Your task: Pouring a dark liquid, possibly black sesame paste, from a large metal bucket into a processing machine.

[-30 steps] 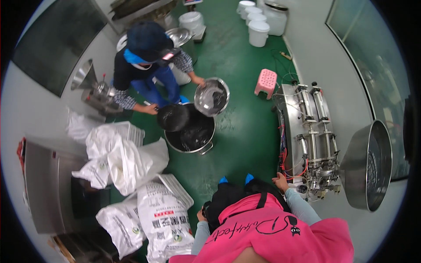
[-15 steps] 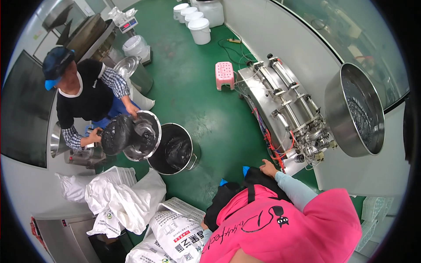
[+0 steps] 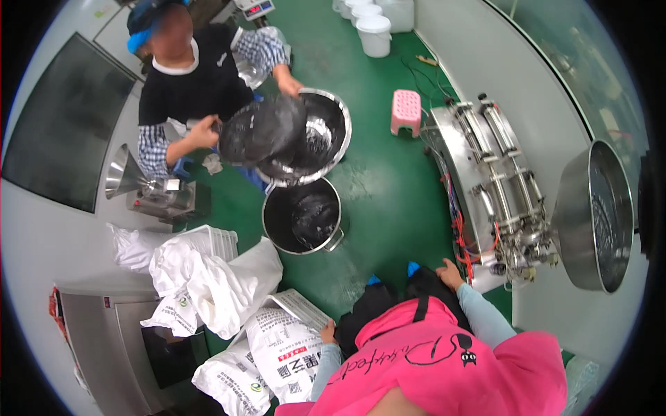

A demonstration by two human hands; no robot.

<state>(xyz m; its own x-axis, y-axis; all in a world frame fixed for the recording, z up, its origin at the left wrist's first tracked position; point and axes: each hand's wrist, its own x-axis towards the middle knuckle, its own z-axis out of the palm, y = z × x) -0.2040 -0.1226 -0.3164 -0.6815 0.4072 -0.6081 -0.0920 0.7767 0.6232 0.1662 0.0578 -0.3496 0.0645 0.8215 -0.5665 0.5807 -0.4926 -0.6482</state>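
My right hand point(image 3: 451, 274) is beside the lower end of the steel filling machine point(image 3: 510, 208), fingers stretched out with nothing in them. Low in the middle, my left hand point(image 3: 328, 332) hangs by the edge of a light grey slatted panel or crate point(image 3: 302, 309) near the sacks; its fingers are too small to make out. Ahead of me stands a tall steel pot point(image 3: 266, 220) with dark paste inside. Over its far rim a co-worker point(image 3: 198, 76) holds a tilted steel bowl point(image 3: 345, 132) smeared with dark paste and a paste-coated black pan-like vessel point(image 3: 260, 132).
White sacks point(image 3: 201, 277) and a printed sack point(image 3: 281, 353) lie at left. A steel hopper point(image 3: 579, 222) with dark residue rises at right. A pink stool point(image 3: 406, 109) and white buckets point(image 3: 375, 38) stand farther back. A small funnel machine point(image 3: 163, 197) stands at the left wall.
The view has shifted. The co-worker has come nearer, bringing the bowl and black vessel to the pot's far rim. My left hand now shows more fully; my right stays by the machine.
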